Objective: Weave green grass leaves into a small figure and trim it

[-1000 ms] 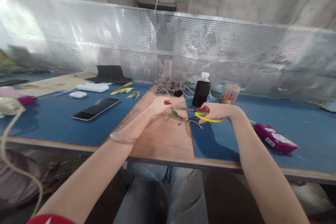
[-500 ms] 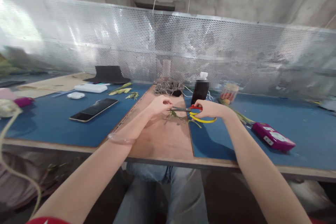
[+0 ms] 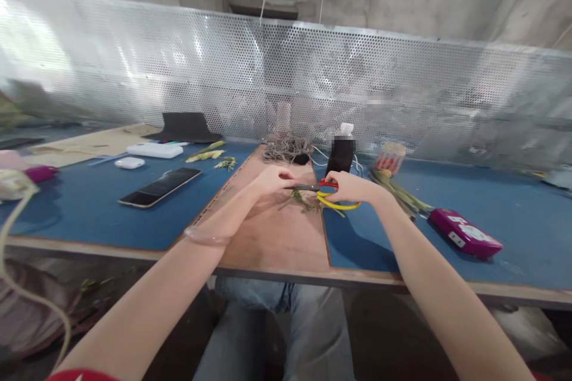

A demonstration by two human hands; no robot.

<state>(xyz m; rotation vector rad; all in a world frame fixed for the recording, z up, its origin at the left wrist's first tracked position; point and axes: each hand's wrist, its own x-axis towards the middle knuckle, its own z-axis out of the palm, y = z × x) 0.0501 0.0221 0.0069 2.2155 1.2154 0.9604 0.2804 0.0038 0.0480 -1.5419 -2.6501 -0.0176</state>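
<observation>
My right hand (image 3: 347, 186) grips scissors (image 3: 339, 203) by their red and yellow handles, above the seam between bare wood and blue mat. Their dark blades point left and reach the fingertips of my left hand (image 3: 274, 181). Those left fingers are pinched together by the blade tips; whatever they hold is too small to make out. Below the blades, small green plant sprigs (image 3: 298, 197) lie on the bare wooden strip (image 3: 272, 235) of the table.
A tangle of grey yarn (image 3: 286, 149) lies behind my hands, beside a dark bottle (image 3: 340, 153) with a white cap. Left are a phone (image 3: 159, 187) and a white case (image 3: 129, 163). Green stalks (image 3: 395, 190) and a purple box (image 3: 465, 233) lie right. A perforated metal screen (image 3: 313, 83) stands behind.
My right hand and the scissors have shifted slightly left, bringing the blades further toward my left fingertips. The left hand has barely moved.
</observation>
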